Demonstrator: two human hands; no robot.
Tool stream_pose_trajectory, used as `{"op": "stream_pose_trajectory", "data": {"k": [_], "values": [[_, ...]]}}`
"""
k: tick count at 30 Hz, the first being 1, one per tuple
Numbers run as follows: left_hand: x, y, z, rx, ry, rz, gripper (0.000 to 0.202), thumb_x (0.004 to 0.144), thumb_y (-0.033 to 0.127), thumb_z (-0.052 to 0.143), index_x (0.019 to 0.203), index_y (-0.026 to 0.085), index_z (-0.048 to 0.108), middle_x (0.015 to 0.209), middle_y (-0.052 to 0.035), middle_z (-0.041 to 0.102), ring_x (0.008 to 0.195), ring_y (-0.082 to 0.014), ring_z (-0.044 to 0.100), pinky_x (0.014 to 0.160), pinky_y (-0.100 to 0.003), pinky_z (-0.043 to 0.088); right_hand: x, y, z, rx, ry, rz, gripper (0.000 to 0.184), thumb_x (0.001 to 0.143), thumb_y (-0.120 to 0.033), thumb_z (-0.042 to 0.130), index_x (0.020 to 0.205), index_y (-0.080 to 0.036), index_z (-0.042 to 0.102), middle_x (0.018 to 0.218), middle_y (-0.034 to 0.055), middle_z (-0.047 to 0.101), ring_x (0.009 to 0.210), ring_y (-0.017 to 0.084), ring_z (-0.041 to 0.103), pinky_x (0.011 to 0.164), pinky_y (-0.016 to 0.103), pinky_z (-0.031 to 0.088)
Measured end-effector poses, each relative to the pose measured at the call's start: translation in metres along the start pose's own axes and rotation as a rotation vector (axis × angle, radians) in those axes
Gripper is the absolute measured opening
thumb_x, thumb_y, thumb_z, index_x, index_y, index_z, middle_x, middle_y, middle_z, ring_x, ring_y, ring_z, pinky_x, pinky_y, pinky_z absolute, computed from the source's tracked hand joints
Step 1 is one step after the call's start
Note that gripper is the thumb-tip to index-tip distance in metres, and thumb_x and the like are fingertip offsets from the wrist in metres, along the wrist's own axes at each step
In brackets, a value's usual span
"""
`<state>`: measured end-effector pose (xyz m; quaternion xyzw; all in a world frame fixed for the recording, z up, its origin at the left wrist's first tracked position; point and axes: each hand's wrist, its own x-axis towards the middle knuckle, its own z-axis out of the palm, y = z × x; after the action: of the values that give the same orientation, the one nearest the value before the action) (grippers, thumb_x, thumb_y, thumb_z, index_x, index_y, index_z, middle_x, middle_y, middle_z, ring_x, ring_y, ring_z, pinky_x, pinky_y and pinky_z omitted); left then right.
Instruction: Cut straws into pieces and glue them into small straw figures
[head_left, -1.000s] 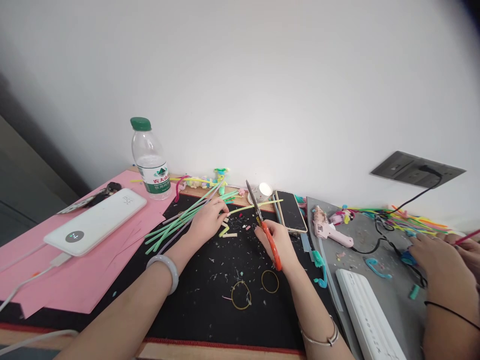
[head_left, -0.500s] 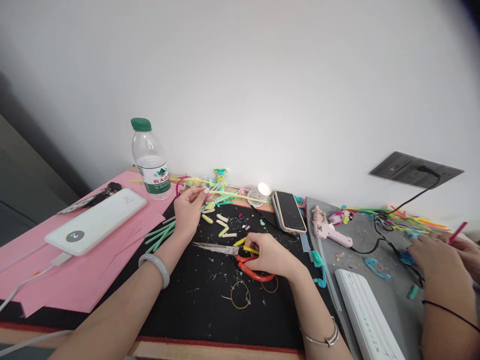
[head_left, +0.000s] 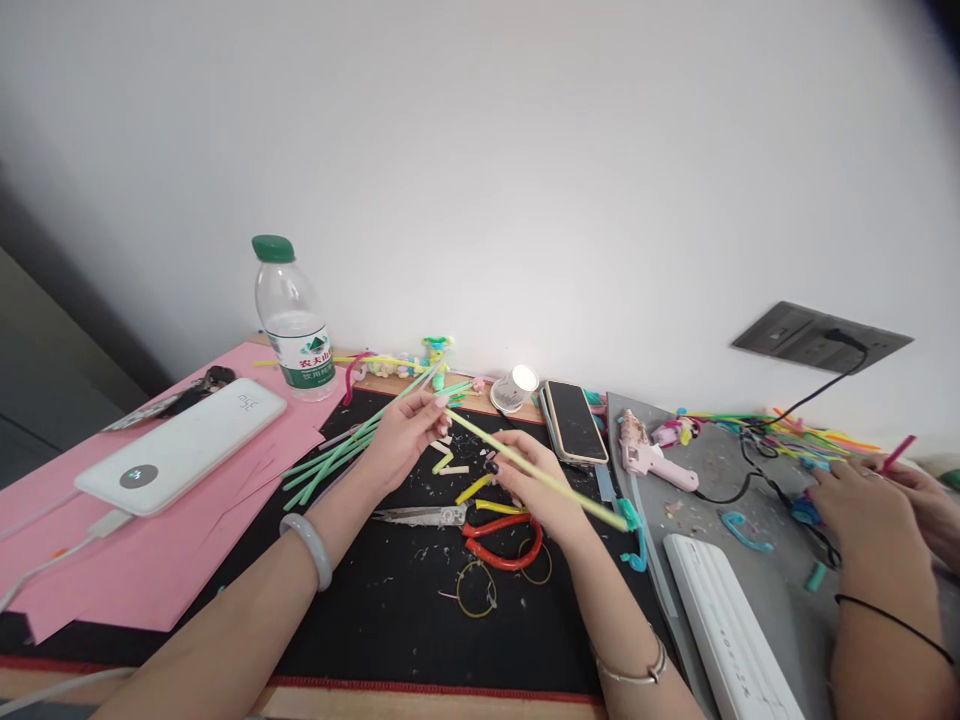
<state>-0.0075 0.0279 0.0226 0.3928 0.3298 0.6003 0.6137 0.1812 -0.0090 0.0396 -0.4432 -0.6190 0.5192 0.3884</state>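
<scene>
A long pale-yellow pipe cleaner (head_left: 536,470) slants down to the right, its upper end pinched in my left hand (head_left: 409,440). My right hand (head_left: 536,485) is beneath and behind its middle with fingers curled together; a small dark spot shows at the fingertips, and what they hold, if anything, is unclear. Scissors (head_left: 502,540) with red and yellow handles lie just below my right hand, blades to the left. Short cut yellow pieces (head_left: 448,460) lie between my hands. Several green pipe cleaners (head_left: 330,462) rest on the black mat beside my left wrist.
At left are a water bottle (head_left: 296,330), a white power bank (head_left: 184,445) and pink sheets (head_left: 150,570). A paper cup (head_left: 514,388), phone (head_left: 574,422), pink glue gun (head_left: 652,455) and white power strip (head_left: 731,630) sit rightward. Another person's hands (head_left: 874,510) work at far right.
My right hand has let go of the scissors and risen towards my left. The yellow pipe cleaner has swung forward from the back edge, now crossing in front of my right hand.
</scene>
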Motion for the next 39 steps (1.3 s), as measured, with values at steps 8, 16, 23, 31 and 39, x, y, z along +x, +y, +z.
{"op": "stream_pose_trajectory", "data": {"k": [8, 16, 23, 31, 39], "values": [[-0.008, -0.011, 0.012, 0.116, -0.128, -0.123, 0.024, 0.065, 0.033, 0.070, 0.077, 0.014, 0.060, 0.066, -0.0003, 0.060, 0.059, -0.0081, 0.052, 0.059, -0.021, 0.042, 0.005, 0.016, 0.013, 0.378, 0.226, -0.085, 0.015, 0.070, -0.028, 0.067, 0.074, -0.016, 0.059, 0.063, 0.0005, 0.060, 0.045, 0.007, 0.045, 0.044, 0.021, 0.036], [0.006, -0.009, -0.014, 0.983, 0.033, 0.094, 0.031, 0.071, 0.048, 0.056, 0.066, 0.017, 0.057, 0.057, 0.0016, 0.053, 0.052, -0.0115, 0.046, 0.054, -0.024, 0.036, 0.009, 0.018, 0.010, 0.280, 0.446, -0.084, 0.017, 0.069, -0.030, 0.067, 0.074, -0.016, 0.060, 0.056, -0.0020, 0.056, 0.043, 0.006, 0.041, 0.040, 0.019, 0.032], [-0.003, -0.002, -0.023, 1.464, -0.321, 0.197, 0.019, 0.071, 0.040, 0.056, 0.072, 0.021, 0.058, 0.078, -0.0020, 0.059, 0.071, -0.0172, 0.054, 0.061, -0.026, 0.036, 0.010, 0.021, 0.008, 0.203, 0.455, -0.079, 0.017, 0.071, -0.031, 0.065, 0.075, -0.015, 0.059, 0.057, -0.0018, 0.056, 0.042, 0.006, 0.041, 0.041, 0.019, 0.031], [-0.004, 0.001, -0.018, 1.367, -0.337, 0.186, 0.012, 0.080, 0.026, 0.043, 0.078, 0.020, 0.054, 0.078, -0.0026, 0.060, 0.072, -0.0171, 0.056, 0.064, -0.027, 0.039, 0.011, 0.028, 0.006, 0.225, 0.400, -0.092, 0.017, 0.070, -0.031, 0.066, 0.076, -0.016, 0.059, 0.060, -0.0011, 0.058, 0.043, 0.006, 0.041, 0.040, 0.019, 0.033], [-0.004, -0.003, -0.005, 0.698, -0.171, 0.008, 0.015, 0.067, 0.026, 0.062, 0.078, 0.017, 0.057, 0.077, -0.0033, 0.066, 0.074, -0.0181, 0.065, 0.072, -0.031, 0.049, 0.012, 0.029, 0.008, 0.322, 0.336, -0.083, 0.018, 0.069, -0.031, 0.067, 0.076, -0.016, 0.060, 0.062, 0.0003, 0.060, 0.043, 0.006, 0.041, 0.039, 0.019, 0.033]]}}
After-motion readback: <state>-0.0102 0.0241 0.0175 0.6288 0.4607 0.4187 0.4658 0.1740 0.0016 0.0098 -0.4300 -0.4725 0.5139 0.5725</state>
